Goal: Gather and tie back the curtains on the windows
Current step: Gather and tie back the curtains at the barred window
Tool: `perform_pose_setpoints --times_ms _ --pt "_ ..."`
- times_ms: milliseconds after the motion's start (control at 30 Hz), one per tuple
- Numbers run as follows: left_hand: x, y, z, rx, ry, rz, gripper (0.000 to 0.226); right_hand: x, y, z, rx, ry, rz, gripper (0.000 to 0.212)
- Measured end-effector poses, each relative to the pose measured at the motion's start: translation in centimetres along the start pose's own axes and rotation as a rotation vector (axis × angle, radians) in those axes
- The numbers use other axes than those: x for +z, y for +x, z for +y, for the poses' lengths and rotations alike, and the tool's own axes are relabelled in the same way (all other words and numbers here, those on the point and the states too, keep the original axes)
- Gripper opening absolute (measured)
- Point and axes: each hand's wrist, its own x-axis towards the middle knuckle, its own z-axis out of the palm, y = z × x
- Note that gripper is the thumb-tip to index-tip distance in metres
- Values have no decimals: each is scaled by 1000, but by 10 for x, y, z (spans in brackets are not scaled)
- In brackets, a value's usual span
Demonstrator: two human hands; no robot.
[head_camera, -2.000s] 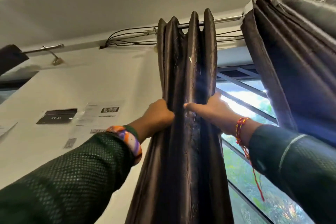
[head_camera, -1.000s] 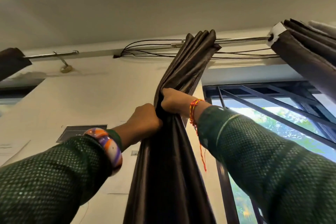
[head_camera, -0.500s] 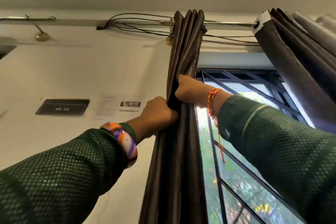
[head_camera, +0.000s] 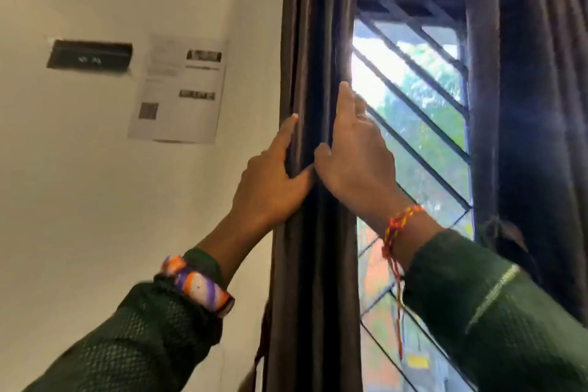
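A dark brown curtain hangs gathered into a narrow bundle at the window's left edge. My left hand is on the bundle's left side, with a fold pinched between thumb and fingers and the index finger pointing up. My right hand lies against the bundle's right side with its fingers straight and its thumb touching the front folds. The two hands press the bundle between them. The curtain rod is out of view.
A second dark curtain hangs at the right edge of the window. The window grille with slanted bars shows between the curtains. A printed sheet and a black plaque are stuck on the white wall at left.
My view has dropped below the rod. Both hands have loosened from tight fists around the bundle to straighter fingers, and the right hand has come down level with the left.
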Motion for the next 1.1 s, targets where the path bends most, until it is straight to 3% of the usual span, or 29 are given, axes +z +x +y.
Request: perform_pose_setpoints --times_ms 100,200,333,467,600,767,967,1100 --pt "10 -58 -21 -99 -75 52 54 19 -71 7 -146 177 128 67" --pt "21 -106 -47 -131 -37 85 56 45 -127 21 -94 376 -58 67" --pt "38 -144 -87 -234 64 74 62 97 -162 49 37 353 -304 75" --pt "52 -162 -116 -245 134 -24 73 138 -168 74 123 366 -329 81" --pt "73 -180 -145 -286 258 -115 86 168 -172 94 183 424 -370 73" --pt "94 -207 -162 -379 380 -145 79 193 -194 114 158 546 -518 56" --pt "107 -230 -171 -394 203 -263 78 215 -221 137 332 897 -642 23" --pt "117 -246 -171 -493 161 -129 61 227 -237 140 338 799 -644 45"
